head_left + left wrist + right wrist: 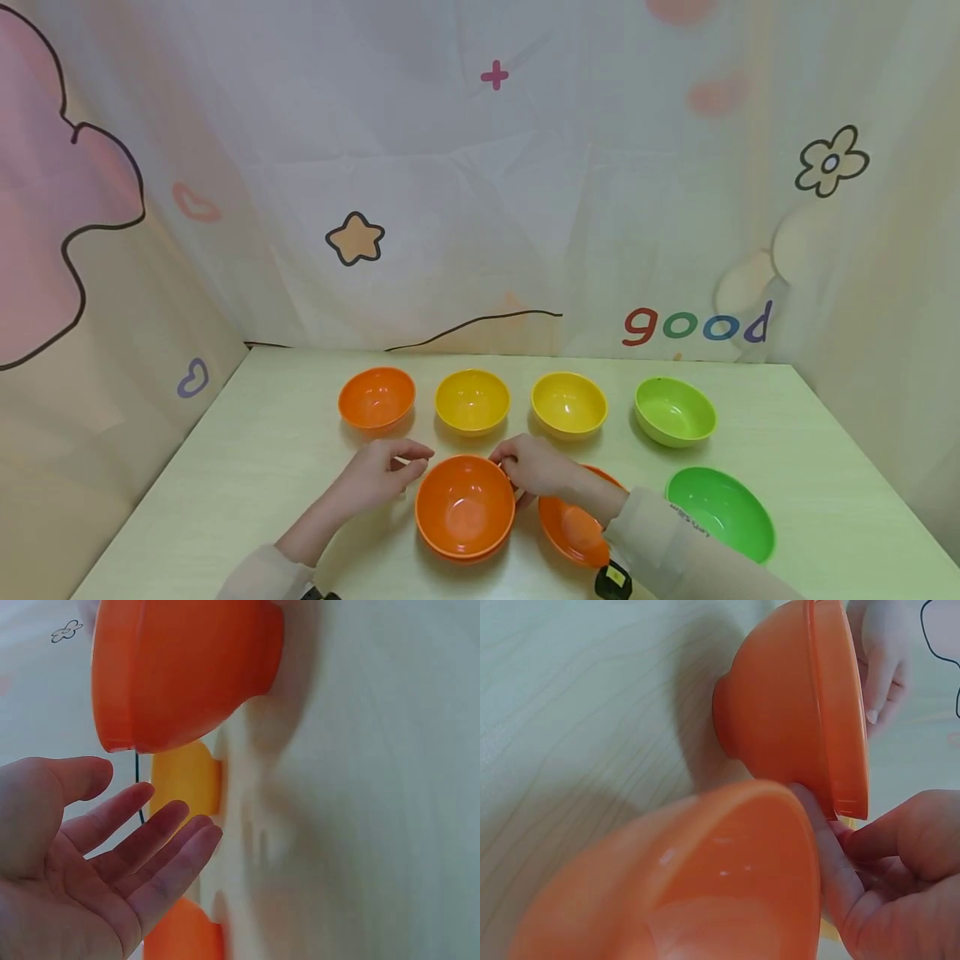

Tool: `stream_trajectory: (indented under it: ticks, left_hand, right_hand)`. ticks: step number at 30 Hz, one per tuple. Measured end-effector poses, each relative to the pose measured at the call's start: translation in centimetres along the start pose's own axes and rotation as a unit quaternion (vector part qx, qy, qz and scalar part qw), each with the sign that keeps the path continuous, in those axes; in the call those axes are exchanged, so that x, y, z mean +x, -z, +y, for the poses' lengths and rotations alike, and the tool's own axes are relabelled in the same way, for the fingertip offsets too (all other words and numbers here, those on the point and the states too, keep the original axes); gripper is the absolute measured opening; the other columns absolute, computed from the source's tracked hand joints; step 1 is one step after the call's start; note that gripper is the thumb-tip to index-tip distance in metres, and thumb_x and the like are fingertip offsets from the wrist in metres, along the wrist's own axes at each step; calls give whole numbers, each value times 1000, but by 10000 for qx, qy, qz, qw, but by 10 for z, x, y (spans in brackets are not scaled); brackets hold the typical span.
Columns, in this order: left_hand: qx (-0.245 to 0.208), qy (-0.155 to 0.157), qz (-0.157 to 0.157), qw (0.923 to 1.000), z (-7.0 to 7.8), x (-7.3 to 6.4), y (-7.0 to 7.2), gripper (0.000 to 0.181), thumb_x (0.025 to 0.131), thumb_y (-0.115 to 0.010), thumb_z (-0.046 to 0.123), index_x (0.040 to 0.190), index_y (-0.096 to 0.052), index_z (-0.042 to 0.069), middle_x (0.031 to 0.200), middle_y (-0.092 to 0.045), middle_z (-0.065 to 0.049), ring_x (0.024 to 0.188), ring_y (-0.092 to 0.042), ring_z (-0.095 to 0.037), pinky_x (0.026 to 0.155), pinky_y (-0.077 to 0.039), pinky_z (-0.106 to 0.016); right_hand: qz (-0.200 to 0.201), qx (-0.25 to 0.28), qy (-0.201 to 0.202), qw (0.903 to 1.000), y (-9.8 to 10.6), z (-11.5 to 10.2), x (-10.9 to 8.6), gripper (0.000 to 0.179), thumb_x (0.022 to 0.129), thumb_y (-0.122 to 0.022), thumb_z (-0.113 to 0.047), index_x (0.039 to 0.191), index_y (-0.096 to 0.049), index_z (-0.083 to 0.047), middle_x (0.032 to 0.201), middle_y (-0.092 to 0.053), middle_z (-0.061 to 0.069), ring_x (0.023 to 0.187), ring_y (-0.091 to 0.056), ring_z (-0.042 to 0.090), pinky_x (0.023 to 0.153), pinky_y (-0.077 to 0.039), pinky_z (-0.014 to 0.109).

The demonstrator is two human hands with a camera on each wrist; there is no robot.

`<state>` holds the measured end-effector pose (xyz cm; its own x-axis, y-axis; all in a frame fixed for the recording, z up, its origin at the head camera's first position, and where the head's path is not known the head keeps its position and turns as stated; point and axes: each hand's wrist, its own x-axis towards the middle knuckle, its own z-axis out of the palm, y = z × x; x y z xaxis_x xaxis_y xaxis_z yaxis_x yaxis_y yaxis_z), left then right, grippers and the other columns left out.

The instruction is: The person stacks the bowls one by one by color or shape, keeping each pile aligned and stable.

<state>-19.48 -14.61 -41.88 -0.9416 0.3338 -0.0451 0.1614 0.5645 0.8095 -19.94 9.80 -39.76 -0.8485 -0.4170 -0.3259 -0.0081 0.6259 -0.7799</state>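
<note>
Two nested orange bowls (465, 505) stand on the table in front of me, their rims nearly level. To their left is my left hand (382, 477), apart from the rim. In the left wrist view its fingers (139, 840) are spread and relaxed, and the palm holds nothing. My right hand (536, 467) is at the right side of the stack, fingertips right at the upper rim. One digit (829, 855) lies along the outer wall in the right wrist view. A tilted orange bowl (573, 529) sits under my right forearm, partly hidden by it.
Behind the stack stands a row: an orange bowl (377, 400), two yellow bowls (472, 402) and a light green bowl (675, 412). A larger green bowl (720, 512) is at the right, partly covered by my right sleeve. A printed curtain (420, 167) hangs behind the table.
</note>
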Motion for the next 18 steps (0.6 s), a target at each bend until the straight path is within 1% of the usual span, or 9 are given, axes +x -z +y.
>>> stream_trajectory:
  ticks: [3,8,13,18]
  left_hand:
    - [-602,227,-121,9979,-6,-3,-3,26,91,-58,19,112,-64,5,111,-63,-9,82,-61,-18,64,-56,-29]
    - [-1318,440,-292,9899,-12,-8,-7,34,93,-54,23,120,-59,3,117,-59,-13,90,-61,-18,69,-57,-34]
    - [-1778,573,-434,9814,-16,-11,-13,38,94,-52,26,124,-55,1,121,-58,-16,93,-63,-21,71,-56,-37]
    - [-2004,678,-500,9761,-17,-12,-17,40,95,-50,29,124,-55,1,120,-59,-16,93,-64,-21,71,-56,-37]
  right_hand:
    - [1,21,-30,10000,0,0,0,26,91,-43,1,104,-65,-3,92,-63,6,73,-60,17,57,-56,31]
    - [6,39,-30,10000,0,1,0,27,91,-42,2,103,-65,-3,92,-63,6,73,-60,17,56,-56,31]
    - [-7,33,19,10000,0,1,0,27,91,-42,3,103,-65,-4,92,-63,6,73,-59,17,56,-56,31]
    - [-8,44,31,10000,0,1,-1,27,91,-42,2,104,-65,-3,92,-63,6,74,-59,18,57,-56,31]
